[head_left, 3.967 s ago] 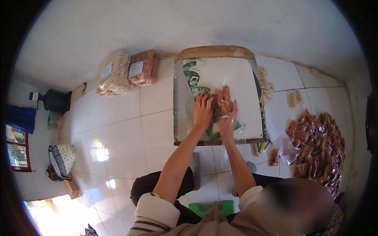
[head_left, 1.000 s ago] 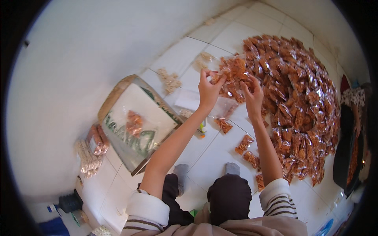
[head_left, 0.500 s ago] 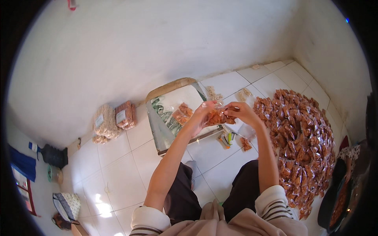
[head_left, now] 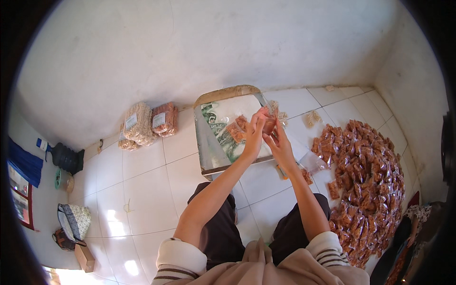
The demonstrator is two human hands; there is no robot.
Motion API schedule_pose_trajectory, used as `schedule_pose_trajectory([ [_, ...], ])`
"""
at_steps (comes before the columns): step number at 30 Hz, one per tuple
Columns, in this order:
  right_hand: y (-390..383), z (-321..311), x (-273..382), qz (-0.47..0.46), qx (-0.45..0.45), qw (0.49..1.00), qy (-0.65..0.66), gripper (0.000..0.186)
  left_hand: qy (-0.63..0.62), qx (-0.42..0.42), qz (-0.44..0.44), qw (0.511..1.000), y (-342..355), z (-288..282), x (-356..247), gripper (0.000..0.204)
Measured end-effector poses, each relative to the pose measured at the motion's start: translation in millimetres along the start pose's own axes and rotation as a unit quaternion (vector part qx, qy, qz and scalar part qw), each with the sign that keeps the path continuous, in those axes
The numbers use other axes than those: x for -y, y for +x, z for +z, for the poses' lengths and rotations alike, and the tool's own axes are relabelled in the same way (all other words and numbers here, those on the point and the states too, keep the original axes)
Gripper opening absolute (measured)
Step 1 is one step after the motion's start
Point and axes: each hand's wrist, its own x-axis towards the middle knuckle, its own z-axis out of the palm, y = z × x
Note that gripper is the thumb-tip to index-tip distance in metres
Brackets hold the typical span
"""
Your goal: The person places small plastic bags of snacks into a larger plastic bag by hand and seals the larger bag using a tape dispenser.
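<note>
Over the right part of a low table (head_left: 204,149), a small clear plastic bag of reddish-brown snack pieces (head_left: 270,125) is upright between my hands. My left hand (head_left: 256,130) closes on its left side, near the top. On the other side my right hand (head_left: 280,144) grips it, fingers pointing up along the plastic. Part of the bag is hidden by my fingers. Another filled snack bag (head_left: 237,129) lies on the tabletop, left of my left hand.
A broad heap of filled snack bags (head_left: 368,190) covers the floor at right. Small packs of pale pieces (head_left: 311,118) lie beyond the table. Large bundled bags (head_left: 139,124) stand by the wall at left. At the lower right edge another person's arm (head_left: 412,232) shows.
Both hands have drawn closer together and turned the bag from lying level to upright. The whole view has shifted slightly, with the table now further right.
</note>
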Motion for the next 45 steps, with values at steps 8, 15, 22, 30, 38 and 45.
schedule_pose_trajectory([
  [8,-5,0,11,-0.029,-0.134,0.990,0.018,0.071,-0.184,0.030,-0.045,0.982,-18,21,-11,0.060],
  [15,-12,10,17,-0.092,-0.131,0.985,-0.063,0.064,-0.139,-0.084,-0.084,0.983,-10,26,-28,0.057],
  [22,-7,21,4,-0.185,-0.014,0.969,-0.166,0.072,-0.217,-0.114,-0.134,0.960,3,-14,-16,0.030],
  [30,-2,11,-22,-0.052,-0.045,0.993,-0.096,0.062,-0.124,-0.125,-0.153,0.972,5,-19,26,0.024],
  [38,36,18,-100,0.067,-0.175,0.980,-0.072,0.053,0.499,-0.033,-0.126,0.857,-10,-116,157,0.066],
  [45,3,20,-147,0.191,-0.205,0.959,0.047,0.051,0.677,0.027,-0.128,0.724,-51,-100,197,0.065],
])
